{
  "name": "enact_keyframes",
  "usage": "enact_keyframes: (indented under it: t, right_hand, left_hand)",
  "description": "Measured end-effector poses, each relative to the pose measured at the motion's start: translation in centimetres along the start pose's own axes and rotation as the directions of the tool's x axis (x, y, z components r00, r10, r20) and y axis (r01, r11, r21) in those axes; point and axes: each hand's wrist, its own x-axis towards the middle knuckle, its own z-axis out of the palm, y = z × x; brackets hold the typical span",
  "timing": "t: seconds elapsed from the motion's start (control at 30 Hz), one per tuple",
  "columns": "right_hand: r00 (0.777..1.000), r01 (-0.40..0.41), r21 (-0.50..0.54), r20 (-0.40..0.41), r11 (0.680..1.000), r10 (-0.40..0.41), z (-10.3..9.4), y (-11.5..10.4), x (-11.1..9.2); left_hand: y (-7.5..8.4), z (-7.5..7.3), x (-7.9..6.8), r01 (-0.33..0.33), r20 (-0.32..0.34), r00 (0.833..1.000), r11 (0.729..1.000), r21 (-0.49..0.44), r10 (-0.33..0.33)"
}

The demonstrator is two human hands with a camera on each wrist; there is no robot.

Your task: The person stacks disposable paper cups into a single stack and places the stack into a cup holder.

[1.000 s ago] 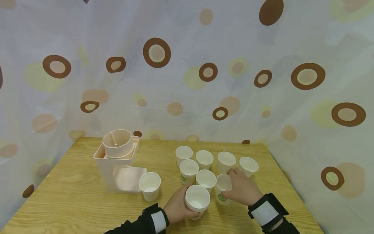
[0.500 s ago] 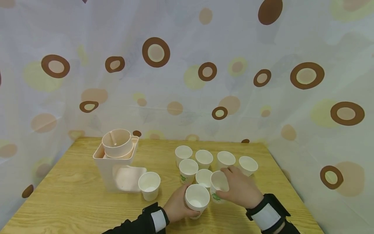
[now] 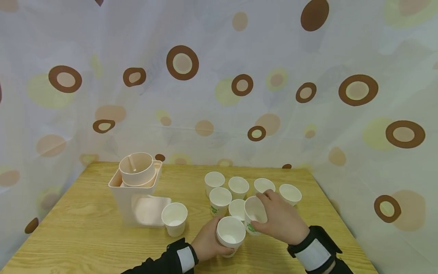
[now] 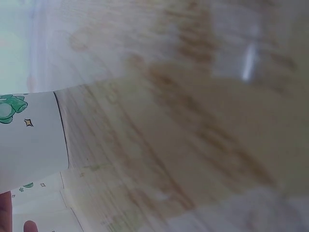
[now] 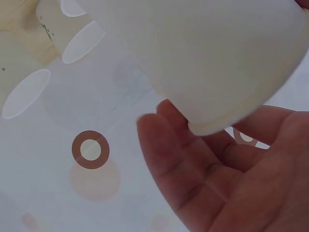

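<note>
My left hand [image 3: 210, 240] grips a small stack of nested white paper cups [image 3: 231, 233] near the table's front. Just right of it, my right hand [image 3: 281, 220] holds one white paper cup [image 3: 254, 211] with a green print, fingers at the far rim and thumb on the near side. In the right wrist view that cup [image 5: 207, 53] fills the upper part, its rim by the fingers [image 5: 164, 159]. The left wrist view catches a printed cup [image 4: 31, 140] at its left edge. Behind the hands, several upright cups stand grouped, among them one cup [image 3: 220, 198] with green print.
A pale pink bin [image 3: 131, 203] with a round cup-like container [image 3: 137, 169] in its top stands at the left. A single paper cup [image 3: 175, 219] is beside it. A patterned curtain [image 3: 205, 95] rises behind the wooden table [image 3: 78, 228].
My right hand has drawn its cup left, closer to the stack, and the cup now tilts slightly. My left hand and its stack have stayed in place.
</note>
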Motion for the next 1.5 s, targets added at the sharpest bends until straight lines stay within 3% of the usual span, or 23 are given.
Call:
enact_keyframes:
  t: [0.3, 0.87, 1.13, 1.5]
  right_hand:
    - [0.997, 0.059, -0.003, -0.052, 0.998, -0.059, -0.4, -1.2, 0.2]
    - [0.983, 0.169, 0.043, -0.076, 0.985, -0.165, 1.0, -2.9, 0.6]
    - [0.975, 0.223, 0.065, -0.020, 0.973, -0.223, 1.4, -3.5, 0.5]
    - [0.964, 0.267, 0.045, -0.003, 0.963, -0.267, 2.0, -3.4, 0.5]
  left_hand:
    - [-0.1, 0.0, 0.1, -0.010, 0.001, 1.000, 1.000, -0.004, 0.010]
    - [-0.5, 0.1, 0.1, -0.050, -0.013, 0.999, 0.999, 0.003, 0.051]
    - [-0.7, 0.2, 0.1, -0.054, -0.018, 0.998, 0.998, 0.014, 0.055]
    - [-0.9, 0.3, 0.1, -0.080, -0.021, 0.997, 0.997, 0.005, 0.080]
